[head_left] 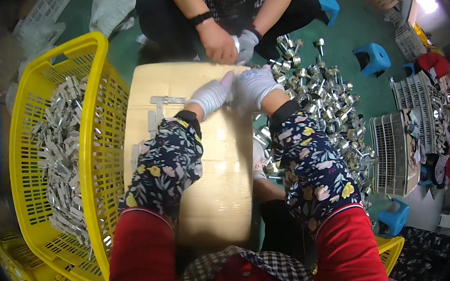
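Both my hands wear white striped gloves and meet at the far part of a cardboard-coloured work surface (215,178). My left hand (209,97) is closed, its thumb pointing away from me. My right hand (257,88) curls close beside it, with its fingers bent and partly smeared by motion. A blurred greyish thing shows between the hands; its kind cannot be made out. Left of my left hand lie flat silvery metal pieces: a long one with a crosspiece (166,100), a short one (152,124) and another (135,155), partly behind my sleeve.
A yellow basket (91,125) full of flat metal pieces (63,150) stands at the left. Round metal parts with stems (329,102) are heaped on the green floor at the right. Opposite, a co-worker's hands (227,43) are close to mine. Blue stools (372,58) and grey crates (393,151) stand farther right.
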Available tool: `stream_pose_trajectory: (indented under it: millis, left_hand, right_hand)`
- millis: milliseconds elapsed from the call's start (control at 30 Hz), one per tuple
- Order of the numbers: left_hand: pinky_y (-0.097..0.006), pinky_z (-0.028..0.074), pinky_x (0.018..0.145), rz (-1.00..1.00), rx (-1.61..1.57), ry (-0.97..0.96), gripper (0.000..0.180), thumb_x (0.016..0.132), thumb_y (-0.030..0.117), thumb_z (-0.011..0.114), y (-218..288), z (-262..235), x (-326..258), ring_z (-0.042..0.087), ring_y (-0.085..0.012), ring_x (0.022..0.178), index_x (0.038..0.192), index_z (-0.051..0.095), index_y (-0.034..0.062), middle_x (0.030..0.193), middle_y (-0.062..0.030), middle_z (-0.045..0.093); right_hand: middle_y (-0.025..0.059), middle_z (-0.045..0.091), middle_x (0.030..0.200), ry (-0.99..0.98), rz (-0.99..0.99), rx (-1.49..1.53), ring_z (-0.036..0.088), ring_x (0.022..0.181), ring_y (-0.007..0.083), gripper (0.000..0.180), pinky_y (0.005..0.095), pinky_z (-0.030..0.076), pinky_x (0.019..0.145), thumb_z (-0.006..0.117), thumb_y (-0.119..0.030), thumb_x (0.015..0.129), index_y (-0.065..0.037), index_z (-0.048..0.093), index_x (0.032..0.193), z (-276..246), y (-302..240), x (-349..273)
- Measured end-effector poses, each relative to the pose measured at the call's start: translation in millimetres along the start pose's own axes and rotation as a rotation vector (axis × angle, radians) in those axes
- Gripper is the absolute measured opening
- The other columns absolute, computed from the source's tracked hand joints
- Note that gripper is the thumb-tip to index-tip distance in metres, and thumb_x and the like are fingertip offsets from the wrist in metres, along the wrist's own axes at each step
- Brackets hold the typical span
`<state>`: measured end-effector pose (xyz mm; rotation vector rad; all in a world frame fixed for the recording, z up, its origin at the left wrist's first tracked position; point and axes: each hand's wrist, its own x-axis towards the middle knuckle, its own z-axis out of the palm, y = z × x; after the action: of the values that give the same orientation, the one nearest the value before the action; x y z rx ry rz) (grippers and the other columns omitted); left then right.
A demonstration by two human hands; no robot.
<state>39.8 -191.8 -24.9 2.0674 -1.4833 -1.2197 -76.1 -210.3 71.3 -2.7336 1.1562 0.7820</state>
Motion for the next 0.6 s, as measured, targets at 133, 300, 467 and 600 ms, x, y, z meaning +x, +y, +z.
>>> stream_pose_trajectory:
  millis: [133, 300, 467, 600]
  left_hand:
    - [-0.038, 0.033, 0.090, -0.067, 0.047, -0.082, 0.082, 0.080, 0.060, 0.015, -4, 6, -9, 0.049, -0.0386, 0.102, 0.100, 0.055, -0.0077, 0.098, -0.0295, 0.054]
    - [-0.037, 0.035, 0.090, 0.053, -0.179, -0.116, 0.064, 0.082, 0.049, 0.031, -7, 13, -75, 0.052, -0.0380, 0.097, 0.099, 0.054, -0.0075, 0.099, -0.0271, 0.055]
    - [-0.038, 0.043, 0.080, 0.519, 0.598, 0.024, 0.039, 0.071, 0.024, 0.052, 4, 25, -184, 0.055, -0.0347, 0.089, 0.103, 0.052, 0.0009, 0.093, -0.0197, 0.058]
    - [-0.042, 0.045, 0.072, 0.686, 0.251, 0.106, 0.031, 0.074, 0.019, 0.050, -10, 18, -242, 0.056, -0.0338, 0.082, 0.100, 0.051, 0.0024, 0.086, -0.0184, 0.058]
  right_hand:
    - [0.0115, 0.060, 0.104, -0.163, -0.024, 0.049, 0.057, 0.098, 0.0265, 0.058, 0.0452, 0.036, 0.089, 0.069, -0.041, 0.056, -0.007, 0.061, 0.102, 1, -7, -6]
    - [0.0143, 0.062, 0.092, -0.185, -0.068, 0.139, 0.060, 0.087, 0.0275, 0.056, 0.0381, 0.043, 0.077, 0.072, -0.039, 0.049, -0.003, 0.064, 0.090, 20, -1, -42]
    - [0.0119, 0.063, 0.085, -0.405, -0.310, 0.684, 0.058, 0.079, 0.0211, 0.054, 0.0299, 0.045, 0.071, 0.072, -0.034, 0.056, 0.002, 0.060, 0.094, 60, 9, -84]
    - [0.0135, 0.058, 0.102, -0.026, -0.313, 1.797, 0.054, 0.092, 0.0191, 0.067, 0.0285, 0.044, 0.081, 0.054, -0.055, 0.074, 0.001, 0.053, 0.111, 72, 13, -151]
